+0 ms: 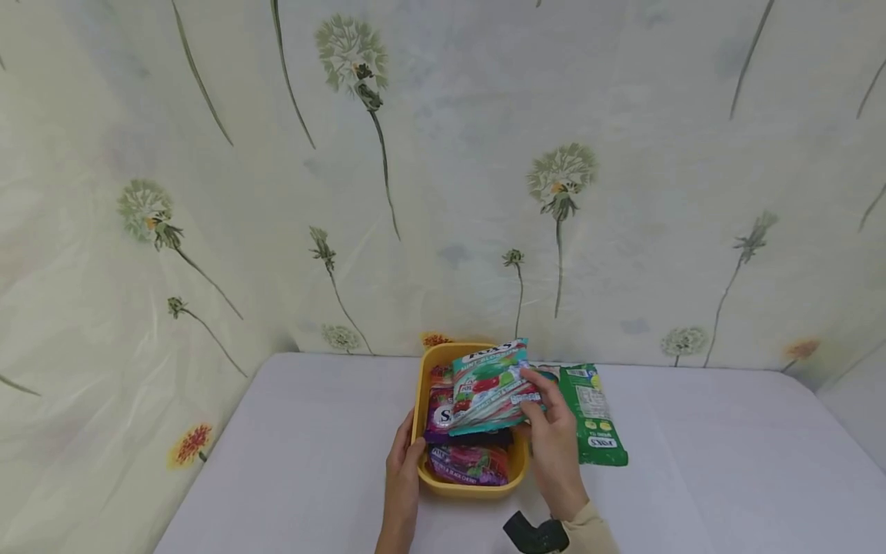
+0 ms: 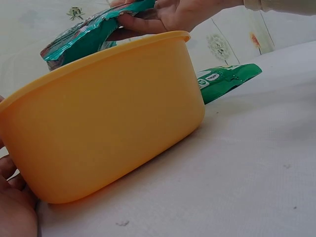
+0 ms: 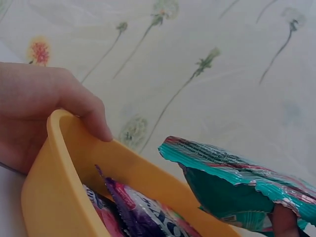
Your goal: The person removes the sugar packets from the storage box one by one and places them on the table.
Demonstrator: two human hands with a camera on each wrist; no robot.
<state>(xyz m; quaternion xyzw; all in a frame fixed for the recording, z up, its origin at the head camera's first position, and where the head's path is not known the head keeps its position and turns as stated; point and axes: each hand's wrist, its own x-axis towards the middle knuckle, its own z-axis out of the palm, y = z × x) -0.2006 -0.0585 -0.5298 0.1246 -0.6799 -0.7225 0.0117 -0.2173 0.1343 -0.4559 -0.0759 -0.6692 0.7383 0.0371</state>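
Observation:
A yellow plastic container (image 1: 517,469) stands on the table, and my left hand (image 1: 404,465) grips its left side with the thumb at the rim (image 3: 79,123). Over the container's opening, my right hand (image 1: 556,446) pinches a teal candy bag (image 1: 487,385) by its right side, fingers beneath it. The bag is tilted, and its underside (image 3: 222,190) shows in the right wrist view. Inside lie purple candy bags (image 1: 471,464), one marked black cherry, and a red one (image 1: 441,375) partly covered by the teal bag.
A green candy bag (image 1: 595,415) lies flat on the table just right of the container. Part of another pack beside it is hidden by my right hand. A white cloth (image 1: 318,462) covers the table, and a flower-patterned curtain (image 1: 457,177) hangs behind it.

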